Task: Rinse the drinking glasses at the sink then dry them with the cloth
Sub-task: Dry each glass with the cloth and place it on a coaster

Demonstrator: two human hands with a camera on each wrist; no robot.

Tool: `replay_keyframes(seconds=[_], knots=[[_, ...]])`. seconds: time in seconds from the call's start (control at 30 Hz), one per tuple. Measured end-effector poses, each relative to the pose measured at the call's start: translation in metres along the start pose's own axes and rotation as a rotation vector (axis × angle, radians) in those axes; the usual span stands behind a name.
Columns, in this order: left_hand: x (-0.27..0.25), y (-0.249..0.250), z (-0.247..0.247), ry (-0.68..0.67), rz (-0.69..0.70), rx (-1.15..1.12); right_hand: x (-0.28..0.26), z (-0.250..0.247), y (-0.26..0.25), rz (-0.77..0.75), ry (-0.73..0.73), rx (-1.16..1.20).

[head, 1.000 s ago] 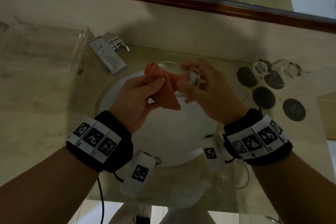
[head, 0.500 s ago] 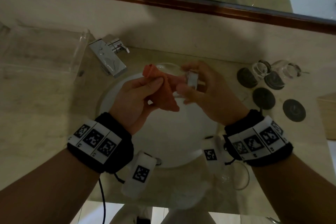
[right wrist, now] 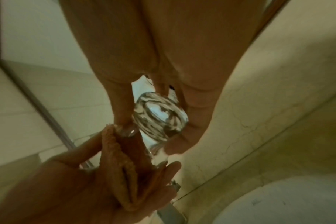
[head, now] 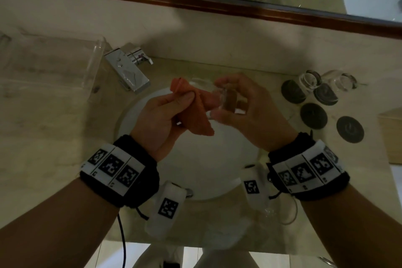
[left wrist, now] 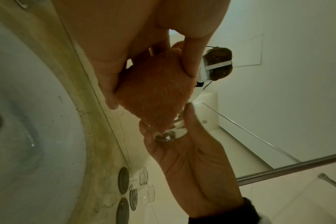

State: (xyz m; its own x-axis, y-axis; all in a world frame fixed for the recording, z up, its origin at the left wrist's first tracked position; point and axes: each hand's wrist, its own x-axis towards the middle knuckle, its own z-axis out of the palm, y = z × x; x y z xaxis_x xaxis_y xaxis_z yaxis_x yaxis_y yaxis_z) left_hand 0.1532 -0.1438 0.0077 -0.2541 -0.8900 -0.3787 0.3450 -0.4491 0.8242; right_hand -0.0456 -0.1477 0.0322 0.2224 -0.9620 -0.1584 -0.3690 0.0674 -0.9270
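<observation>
Above the white sink: left hand, fingers and thumb curled around the orange cloth, pinching it in a bunch. Right hand just beside, fingers and thumb clamped around a small clear drinking glass, held on its side with the mouth toward the cloth. One end of the cloth touching the glass at its open end; whether pushed inside or only against the rim, hard to tell. From the right wrist view, thick bottom of the glass toward the palm, cloth folded between the left fingers. On the counter to the right, well apart from the hands: two more clear glasses lying among four dark round coasters. Chrome faucet behind the sink on the left, a clear plastic tray beside it. Black bands with printed markers on both wrists.
</observation>
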Motion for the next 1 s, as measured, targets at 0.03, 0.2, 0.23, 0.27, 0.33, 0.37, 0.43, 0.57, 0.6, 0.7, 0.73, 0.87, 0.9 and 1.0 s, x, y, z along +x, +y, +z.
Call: replay_keyframes(seconds=[0.03,0.2,0.23,0.27,0.33,0.37,0.43,0.57,0.6,0.7,0.73,0.87,0.9,1.0], knots=[[-0.001,0.000,0.001,-0.009,-0.003,0.009,-0.001,-0.001,0.003,-0.049,0.015,-0.067],[0.001,-0.002,0.003,0.007,0.019,-0.028,-0.003,0.003,0.005,0.040,0.129,0.097],[0.001,-0.002,0.004,0.014,0.022,-0.037,-0.002,0.004,0.003,0.125,0.133,0.165],[0.001,-0.002,0.005,0.012,0.023,-0.037,-0.002,0.004,0.001,0.198,0.116,0.221],[0.001,-0.004,0.006,0.000,0.022,-0.022,-0.003,0.003,0.002,0.249,0.081,0.247],[0.001,-0.005,0.007,-0.003,0.019,-0.017,-0.004,0.002,0.004,0.221,0.081,0.247],[0.001,-0.005,0.009,-0.015,0.008,-0.002,-0.008,-0.003,0.007,0.113,0.089,0.200],[0.005,-0.005,0.019,-0.048,-0.026,0.046,-0.018,-0.016,0.014,-0.014,0.130,0.084],[0.008,-0.006,0.024,-0.056,-0.033,0.047,-0.021,-0.020,0.016,-0.016,0.150,0.112],[0.018,-0.012,0.042,-0.080,-0.052,0.047,-0.031,-0.037,0.023,-0.001,0.234,0.135],[0.023,-0.014,0.049,-0.087,-0.060,0.048,-0.035,-0.045,0.027,0.005,0.270,0.127],[0.044,-0.023,0.087,-0.116,-0.062,0.157,-0.054,-0.086,0.047,0.024,0.459,0.083],[0.049,-0.026,0.097,-0.126,-0.060,0.187,-0.060,-0.099,0.053,0.043,0.522,0.070],[0.069,-0.037,0.126,-0.141,-0.082,0.221,-0.075,-0.140,0.074,0.118,0.700,0.010]])
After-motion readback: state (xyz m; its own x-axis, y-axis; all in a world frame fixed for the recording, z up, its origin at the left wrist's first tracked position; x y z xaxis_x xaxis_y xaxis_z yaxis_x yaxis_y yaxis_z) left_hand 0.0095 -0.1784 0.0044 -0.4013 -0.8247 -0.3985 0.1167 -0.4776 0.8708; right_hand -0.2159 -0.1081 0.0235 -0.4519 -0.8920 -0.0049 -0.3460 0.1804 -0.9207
